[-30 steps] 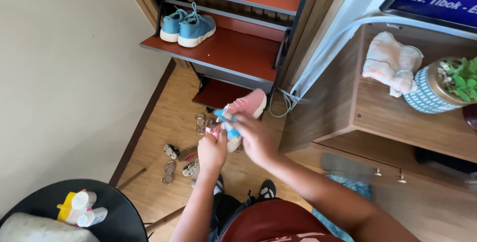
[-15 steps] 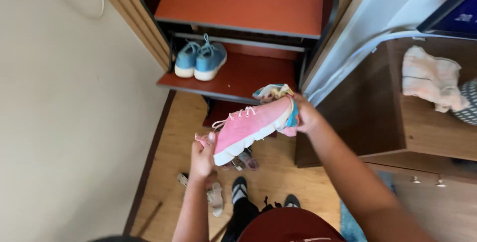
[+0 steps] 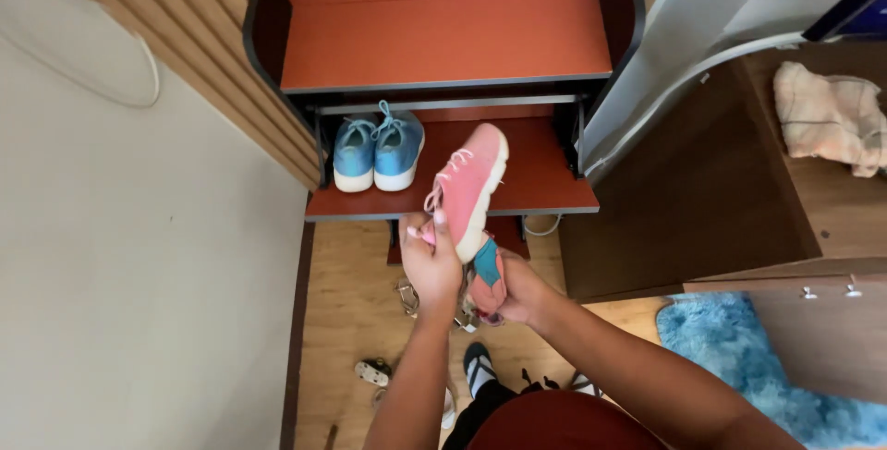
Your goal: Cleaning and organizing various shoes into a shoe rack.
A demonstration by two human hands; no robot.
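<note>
Shoe rack [image 3: 443, 43], orange shelves, upper centre. Pair of blue sneakers [image 3: 377, 152], lower shelf, left. Pink sneaker [image 3: 469, 187], centre frame, toe over lower shelf. Left hand [image 3: 431, 261] clasped round its side; right hand [image 3: 513, 288] gripping its heel.

We wear a dark red top, our forearms and hands [image 3: 431, 265] bare, with black-and-white striped footwear below.
</note>
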